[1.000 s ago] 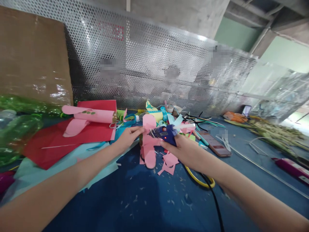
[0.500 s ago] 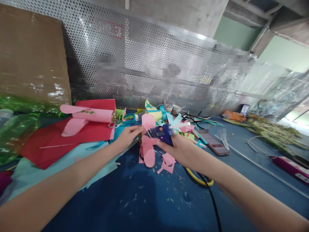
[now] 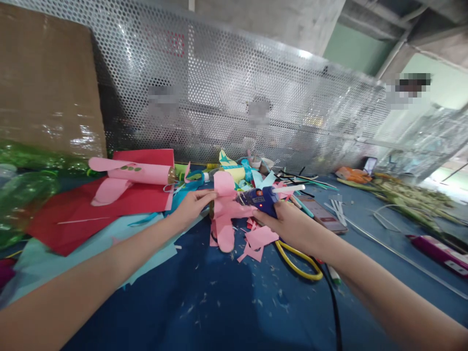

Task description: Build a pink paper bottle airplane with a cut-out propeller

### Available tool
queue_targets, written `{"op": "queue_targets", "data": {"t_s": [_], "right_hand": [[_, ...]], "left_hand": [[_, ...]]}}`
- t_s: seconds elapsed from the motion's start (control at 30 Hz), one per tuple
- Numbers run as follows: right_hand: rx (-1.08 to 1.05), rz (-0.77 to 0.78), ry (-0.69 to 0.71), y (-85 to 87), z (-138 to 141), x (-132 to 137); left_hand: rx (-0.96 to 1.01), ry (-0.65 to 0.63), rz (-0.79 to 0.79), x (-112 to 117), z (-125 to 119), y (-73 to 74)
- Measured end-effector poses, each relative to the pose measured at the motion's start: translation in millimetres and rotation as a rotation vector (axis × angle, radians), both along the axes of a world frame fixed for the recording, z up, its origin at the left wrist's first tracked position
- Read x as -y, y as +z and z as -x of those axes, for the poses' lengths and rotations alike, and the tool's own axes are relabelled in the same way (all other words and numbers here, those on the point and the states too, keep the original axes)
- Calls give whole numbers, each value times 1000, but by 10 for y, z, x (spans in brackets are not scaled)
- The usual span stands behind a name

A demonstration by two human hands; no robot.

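Note:
A pink paper plane [image 3: 224, 209] built round a bottle stands out in the middle, one wing pointing toward me. My left hand [image 3: 193, 208] pinches it near its upper part, thumb and fingers closed. Just to its right, my right hand [image 3: 290, 222] is wrapped round a blue hot glue gun [image 3: 266, 201] with a small red light. From the back of the gun sticks a white glue stick [image 3: 292, 188]; the nozzle points left toward the plane, and I cannot tell whether it touches. Pink paper scraps [image 3: 260, 239] lie below the gun.
Another pink plane [image 3: 142, 173] lies on red paper [image 3: 87, 214] at left, beside light-blue sheets [image 3: 157, 248]. Green bottles [image 3: 27, 204] are at far left. Rightward are yellow-handled scissors [image 3: 298, 265], a phone [image 3: 331, 222] and a purple power strip [image 3: 440, 251]. A perforated metal panel [image 3: 219, 97] stands behind.
My right hand has moved the glue gun to the right, uncovering more of the pink plane. My left hand keeps its hold in nearly the same place.

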State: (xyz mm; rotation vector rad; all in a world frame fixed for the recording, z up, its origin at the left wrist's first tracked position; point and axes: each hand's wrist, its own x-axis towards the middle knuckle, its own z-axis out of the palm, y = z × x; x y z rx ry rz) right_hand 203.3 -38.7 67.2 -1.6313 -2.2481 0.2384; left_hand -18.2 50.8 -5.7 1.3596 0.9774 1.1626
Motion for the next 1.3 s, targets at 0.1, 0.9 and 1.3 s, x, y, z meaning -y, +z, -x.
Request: {"op": "queue_targets", "data": {"t_s": [0.1,0.9,1.3], "right_hand": [[-4,-12,12,-18,13,-4],[-48,20,-83,-3,-75,74],[-81,38,-85,-59,10,62]], "left_hand": [[0,3,-7,-9,2,-12],[8,28,5,3,5,17],[-2,21,33,24,-4,51]]}}
